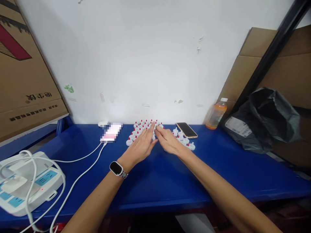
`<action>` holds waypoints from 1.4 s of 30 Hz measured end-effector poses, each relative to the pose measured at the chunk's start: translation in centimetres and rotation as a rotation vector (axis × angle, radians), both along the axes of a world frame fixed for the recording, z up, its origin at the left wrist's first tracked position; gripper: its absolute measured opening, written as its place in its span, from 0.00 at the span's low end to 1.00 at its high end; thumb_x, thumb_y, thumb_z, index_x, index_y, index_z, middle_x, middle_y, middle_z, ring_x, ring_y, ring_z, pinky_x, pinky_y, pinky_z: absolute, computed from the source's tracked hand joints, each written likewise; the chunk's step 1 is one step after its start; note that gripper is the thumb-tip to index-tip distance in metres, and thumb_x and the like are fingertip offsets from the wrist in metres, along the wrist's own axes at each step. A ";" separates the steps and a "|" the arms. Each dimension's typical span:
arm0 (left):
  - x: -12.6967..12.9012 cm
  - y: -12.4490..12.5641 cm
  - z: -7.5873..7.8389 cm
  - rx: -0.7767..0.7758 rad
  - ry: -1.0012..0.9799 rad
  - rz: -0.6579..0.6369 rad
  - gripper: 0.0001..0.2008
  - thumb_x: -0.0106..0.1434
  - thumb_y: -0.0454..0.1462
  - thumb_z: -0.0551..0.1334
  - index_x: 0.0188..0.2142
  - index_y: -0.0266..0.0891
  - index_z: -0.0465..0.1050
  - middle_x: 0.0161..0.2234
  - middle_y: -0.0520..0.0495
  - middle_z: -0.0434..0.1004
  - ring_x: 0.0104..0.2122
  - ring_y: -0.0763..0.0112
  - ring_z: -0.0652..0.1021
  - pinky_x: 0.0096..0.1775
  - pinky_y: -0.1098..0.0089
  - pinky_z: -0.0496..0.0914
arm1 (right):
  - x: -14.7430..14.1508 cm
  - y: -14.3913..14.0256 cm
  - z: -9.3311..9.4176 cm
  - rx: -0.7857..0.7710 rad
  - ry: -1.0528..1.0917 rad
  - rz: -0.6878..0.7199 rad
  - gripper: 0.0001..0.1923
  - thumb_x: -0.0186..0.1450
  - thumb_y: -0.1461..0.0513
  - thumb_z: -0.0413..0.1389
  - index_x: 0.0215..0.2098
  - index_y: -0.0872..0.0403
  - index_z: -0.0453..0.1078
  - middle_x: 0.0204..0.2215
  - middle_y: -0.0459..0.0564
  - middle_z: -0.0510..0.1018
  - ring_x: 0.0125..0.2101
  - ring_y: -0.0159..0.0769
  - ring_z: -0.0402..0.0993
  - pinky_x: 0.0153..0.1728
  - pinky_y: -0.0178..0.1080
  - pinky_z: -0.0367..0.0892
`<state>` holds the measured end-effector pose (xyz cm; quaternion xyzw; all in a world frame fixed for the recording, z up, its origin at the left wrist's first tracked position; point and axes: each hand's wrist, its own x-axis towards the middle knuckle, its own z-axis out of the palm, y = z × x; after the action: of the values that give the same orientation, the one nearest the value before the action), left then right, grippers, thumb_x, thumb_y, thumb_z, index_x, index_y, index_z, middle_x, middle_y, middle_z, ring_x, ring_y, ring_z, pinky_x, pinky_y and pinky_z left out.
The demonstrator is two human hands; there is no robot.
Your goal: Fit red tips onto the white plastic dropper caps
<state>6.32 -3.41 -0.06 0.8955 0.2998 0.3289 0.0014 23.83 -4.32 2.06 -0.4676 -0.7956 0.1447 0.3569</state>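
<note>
Left hand (142, 145): fingers straight and side by side, among the red-tipped caps.
Right hand (168, 139): fingers bent; cannot tell whether they grip a cap.
Red-tipped caps (129, 142): many, around the left fingers, partly hidden, uncountable.
White caps (191, 146): at least four, right of the right fingers.
Bottle (215, 115): one, orange liquid inside, well right of both hands' fingers.
Black bag (262, 129): one, farther right; contents hidden.

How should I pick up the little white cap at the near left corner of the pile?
Probably pinch the white cap by its wide round base, with fingers coming from the left. That side faces bare blue table, while other caps crowd behind it and the left hand is on its right. The small red tip offers less to hold.
</note>
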 end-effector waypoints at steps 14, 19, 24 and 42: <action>-1.3 1.7 0.2 -0.037 -0.010 0.115 0.37 0.71 0.47 0.53 0.71 0.39 0.35 0.57 0.35 0.66 0.55 0.53 0.69 0.56 0.50 0.66 | 1.4 3.2 0.9 -0.142 0.224 0.100 0.16 0.68 0.51 0.51 0.28 0.52 0.62 0.21 0.42 0.68 0.22 0.30 0.61 0.27 0.35 0.57; -2.4 2.3 0.9 -0.039 -0.134 0.244 0.19 0.72 0.41 0.51 0.60 0.40 0.63 0.48 0.42 0.71 0.50 0.58 0.70 0.53 0.54 0.67 | 2.1 5.9 1.2 -0.065 -0.351 -0.114 0.06 0.62 0.62 0.57 0.27 0.53 0.71 0.26 0.48 0.78 0.27 0.35 0.70 0.31 0.36 0.59; -2.2 2.2 0.6 -0.088 -0.105 0.234 0.14 0.71 0.42 0.52 0.50 0.41 0.71 0.46 0.44 0.71 0.48 0.59 0.70 0.50 0.56 0.67 | 0.7 8.0 0.3 -0.036 -0.523 -0.112 0.06 0.61 0.67 0.56 0.32 0.53 0.76 0.32 0.51 0.82 0.35 0.39 0.76 0.36 0.36 0.61; 6.3 4.6 1.8 -0.050 0.110 0.050 0.12 0.70 0.40 0.53 0.43 0.40 0.73 0.41 0.43 0.73 0.45 0.57 0.73 0.49 0.55 0.68 | 11.5 7.0 -0.3 -0.138 -0.381 -0.557 0.11 0.64 0.60 0.55 0.42 0.53 0.77 0.38 0.52 0.82 0.42 0.42 0.75 0.47 0.41 0.61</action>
<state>12.66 1.23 1.77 0.9042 0.3297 0.2717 -0.0011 35.36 2.69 1.71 -0.7085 -0.6782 0.0050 0.1951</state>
